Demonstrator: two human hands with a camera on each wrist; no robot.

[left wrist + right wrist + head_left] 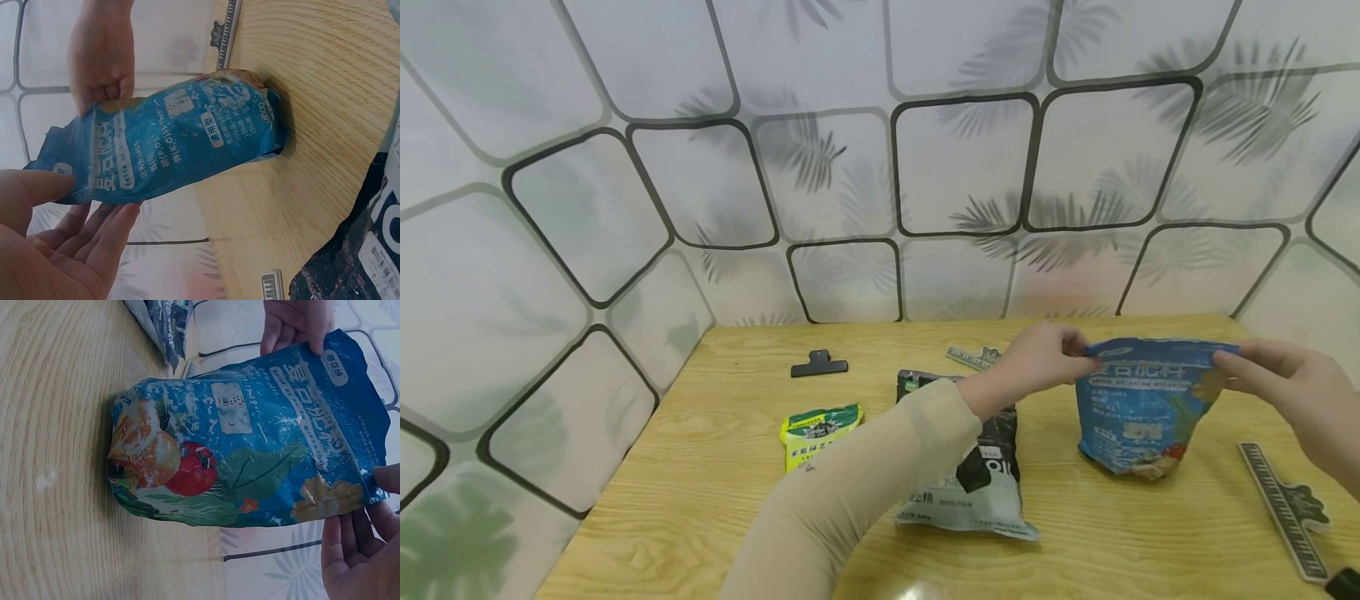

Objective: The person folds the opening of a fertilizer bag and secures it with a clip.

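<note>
A blue fertilizer bag (1138, 408) with fruit and vegetable pictures stands upright on the right part of the table. My left hand (1037, 362) pinches its upper left corner between thumb and fingers. On the opposite upper corner, my right hand (1292, 387) pinches the bag too. Both wrist views show the bag (244, 437) from its printed front, its bottom on or just at the wood. In the left wrist view the left thumb lies on the front and the fingers go behind it. Whether the bag's top edge is sealed I cannot tell.
A black and white bag (962, 508) lies mid-table, partly under my left forearm. Left of it is a yellow-green bag (816, 437). A black clip (819, 364) lies at the back left, a patterned clip (973, 358) at the back, another patterned clip (1288, 508) at the right.
</note>
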